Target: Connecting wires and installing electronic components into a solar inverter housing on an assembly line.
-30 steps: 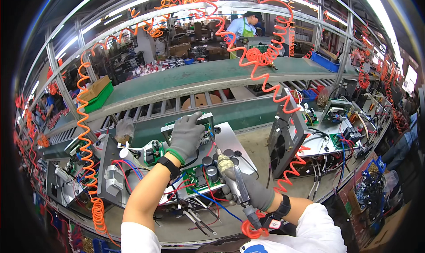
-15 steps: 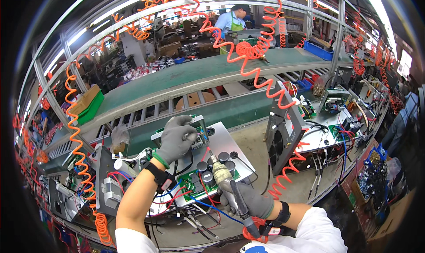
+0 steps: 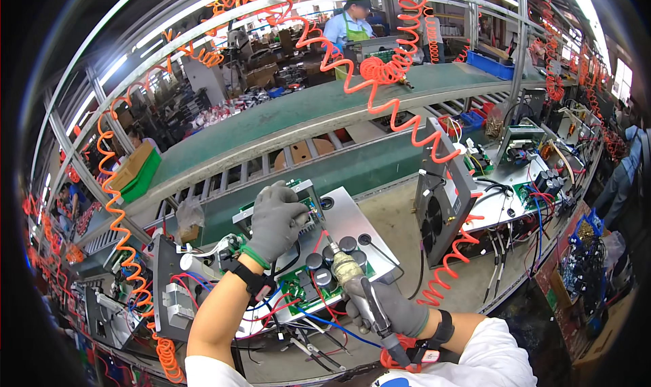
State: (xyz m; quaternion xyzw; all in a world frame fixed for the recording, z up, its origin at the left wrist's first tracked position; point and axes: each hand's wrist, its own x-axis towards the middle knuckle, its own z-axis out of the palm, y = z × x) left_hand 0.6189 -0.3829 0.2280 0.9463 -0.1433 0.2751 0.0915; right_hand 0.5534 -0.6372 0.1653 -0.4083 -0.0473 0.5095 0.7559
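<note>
In my gloved right hand (image 3: 391, 307) is an air screwdriver (image 3: 347, 268) with a taped front grip, its bit pointing up and away over the metal chassis (image 3: 352, 214). The bit's tip is by the silver bracket (image 3: 308, 189) on that chassis. My left hand (image 3: 277, 221), in a grey glove, rests at this bracket with fingers curled and pressed together; what they pinch, if anything, is hidden. Black round capacitors (image 3: 323, 273) and a green circuit board (image 3: 293, 291) lie just below the bit. Red and blue wires (image 3: 339, 326) trail off the near edge.
A dark fan panel (image 3: 441, 197) stands upright to the right, beside another wired chassis (image 3: 525, 177). Orange coiled hoses (image 3: 383, 72) hang overhead. Beyond the rollers runs a green conveyor (image 3: 271, 112), with a co-worker (image 3: 349, 28) behind it. More units (image 3: 108, 312) are at left.
The view has shifted slightly. My left fingers have drawn closer together at the bracket. My right hand keeps the screwdriver at nearly the same spot on the chassis. The co-worker has turned.
</note>
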